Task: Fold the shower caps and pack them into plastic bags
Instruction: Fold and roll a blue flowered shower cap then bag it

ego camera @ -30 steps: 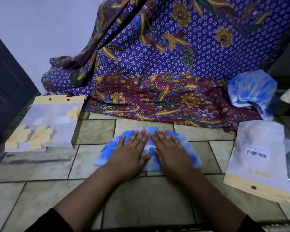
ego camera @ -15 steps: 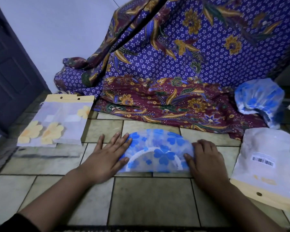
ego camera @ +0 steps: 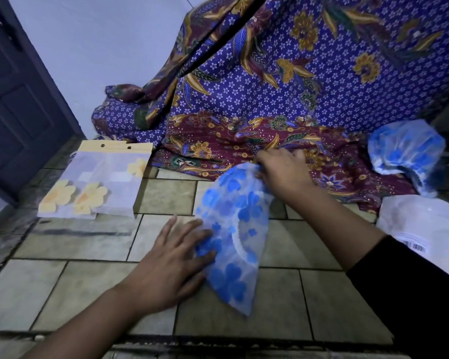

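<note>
Blue-flowered shower cap (ego camera: 235, 211) lies on the floor tiles (ego camera: 88, 286), centre. My left hand (ego camera: 174, 257) flat, fingers straight, pressing its left edge. My right hand (ego camera: 283, 172) pinches its far end.

white plastic bag with barcode label (ego camera: 420, 221) running off the right edge, print too small to read | purple and maroon floral batik cloth (ego camera: 322, 86) being cut by top and right edges | right hand (ego camera: 285, 174) covering the far end of the translucent blue-flowered shower cap (ego camera: 233, 229) | dark panelled door (ego camera: 16, 112) being cropped at left
</note>
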